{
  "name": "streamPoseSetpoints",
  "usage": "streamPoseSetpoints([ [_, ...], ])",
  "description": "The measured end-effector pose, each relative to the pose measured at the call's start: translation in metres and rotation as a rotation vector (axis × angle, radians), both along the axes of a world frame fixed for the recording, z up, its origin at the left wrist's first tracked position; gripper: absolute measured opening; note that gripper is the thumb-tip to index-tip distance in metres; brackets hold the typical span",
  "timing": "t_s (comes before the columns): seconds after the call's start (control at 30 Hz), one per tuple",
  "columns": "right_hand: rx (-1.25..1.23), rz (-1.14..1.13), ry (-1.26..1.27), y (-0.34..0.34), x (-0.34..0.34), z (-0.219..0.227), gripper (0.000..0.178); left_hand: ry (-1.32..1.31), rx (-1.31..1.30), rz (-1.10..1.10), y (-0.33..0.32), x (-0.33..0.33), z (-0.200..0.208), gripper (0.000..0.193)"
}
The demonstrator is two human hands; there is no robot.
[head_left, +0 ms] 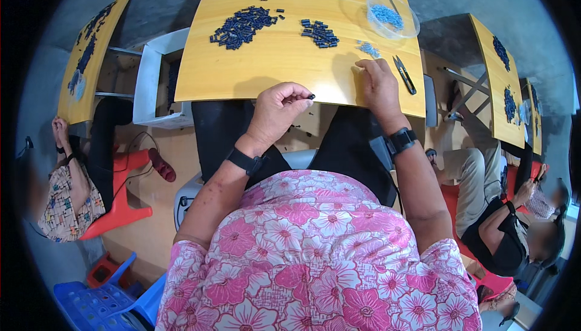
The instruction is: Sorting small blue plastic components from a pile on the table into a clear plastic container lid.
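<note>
The left hand (275,110) pinches a tiny dark plastic piece (311,96) between thumb and fingertips, probably light, stiff and easily dropped, best gripped across its sides, while the right hand (378,86) lies fingers together on the yellow table (272,64).

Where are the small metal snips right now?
In the head view, the snips lie on the yellow table near its right edge, just right of the right hand and below the clear dish of pale blue pieces.

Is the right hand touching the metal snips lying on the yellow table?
Apart: in the head view, bare tabletop separates the right hand from the snips.
</note>
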State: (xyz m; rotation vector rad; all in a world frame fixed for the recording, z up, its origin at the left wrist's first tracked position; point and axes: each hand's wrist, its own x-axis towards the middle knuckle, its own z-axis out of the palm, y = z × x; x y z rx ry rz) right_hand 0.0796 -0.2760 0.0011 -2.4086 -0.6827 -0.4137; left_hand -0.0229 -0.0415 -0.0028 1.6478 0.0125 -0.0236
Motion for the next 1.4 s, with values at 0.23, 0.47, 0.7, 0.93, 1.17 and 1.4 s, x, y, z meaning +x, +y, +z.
streamPoseSetpoints([
  [0.23, 0.615, 0.163, 0.614, 0.018, -0.044, 0.020, 0.018, 0.017, -0.080, -0.007, 0.001, -0.021, 0.011, 0.008],
  [0.47, 0.896, 0.188, 0.933, 0.035, -0.076, 0.026, 0.017, 0.020, -0.118, -0.034, -0.002, -0.030, 0.020, 0.010],
  [0.7, 1.038, 0.164, 1.051, 0.038, -0.087, 0.040, 0.020, 0.009, -0.111, -0.057, -0.003, -0.037, 0.025, 0.011],
  [0.93, 1.148, 0.273, 1.052, 0.036, -0.089, 0.027, 0.020, -0.039, -0.075, -0.059, -0.008, -0.037, 0.033, 0.014],
  [1.17, 1.093, 0.288, 1.072, 0.038, -0.089, 0.027, 0.020, 0.001, -0.075, -0.088, -0.007, -0.037, 0.032, 0.012],
  [1.4, 1.012, 0.308, 1.023, 0.040, -0.091, 0.029, 0.019, 0.011, -0.121, -0.099, -0.006, -0.037, 0.028, 0.010],
])
